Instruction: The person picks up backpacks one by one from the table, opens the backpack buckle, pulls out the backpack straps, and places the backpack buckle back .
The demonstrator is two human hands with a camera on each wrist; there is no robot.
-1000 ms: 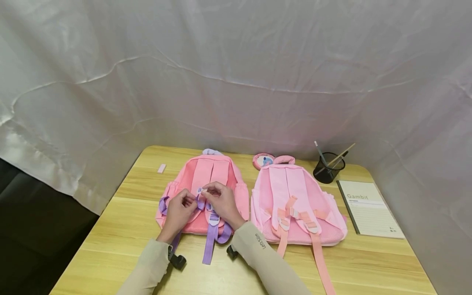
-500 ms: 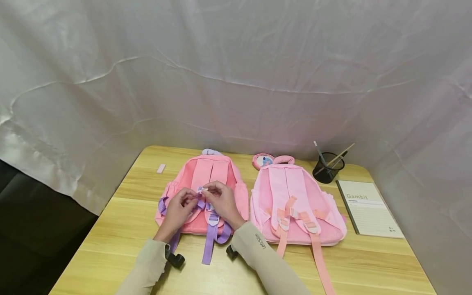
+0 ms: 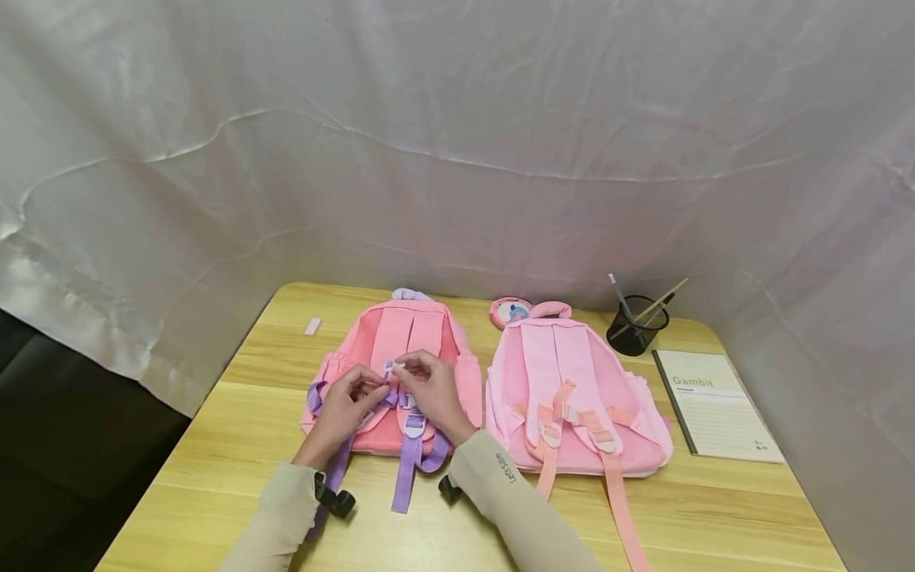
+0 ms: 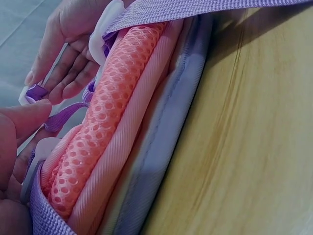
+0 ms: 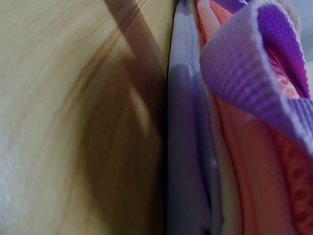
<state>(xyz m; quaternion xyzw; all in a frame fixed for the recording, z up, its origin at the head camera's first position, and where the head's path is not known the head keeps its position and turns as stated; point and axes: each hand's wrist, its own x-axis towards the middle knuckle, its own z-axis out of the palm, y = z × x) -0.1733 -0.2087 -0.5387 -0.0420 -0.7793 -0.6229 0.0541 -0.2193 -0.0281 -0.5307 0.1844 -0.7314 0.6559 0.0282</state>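
Note:
A salmon-pink backpack (image 3: pixel 389 334) with purple straps lies back side up on the wooden table. Over its lower middle, my right hand (image 3: pixel 434 395) pinches a small white buckle (image 3: pixel 390 366) between thumb and fingers. Close beside it, my left hand (image 3: pixel 352 407) pinches the thin purple strap (image 4: pixel 63 115) that runs to this buckle. In the left wrist view both thumbs meet near the buckle. A white strap adjuster (image 3: pixel 414 425) with a hanging purple strap sits below my right hand. The right wrist view shows mainly the bag's edge and a purple strap loop (image 5: pixel 244 73).
To the right lies a light-pink backpack (image 3: pixel 615 373) with peach straps, its chest buckle (image 3: pixel 569 412) fastened. Behind it stand a black mesh pen cup (image 3: pixel 629 338) and a notebook (image 3: pixel 718 413). A small pink eraser-like block (image 3: pixel 312 326) lies at left. Grey curtain surrounds the table.
My left hand and wrist have shifted slightly left and down, with its fingertips staying close to the buckle. More of the purple strap hanging by my left wrist shows. My right hand stays nearly still.

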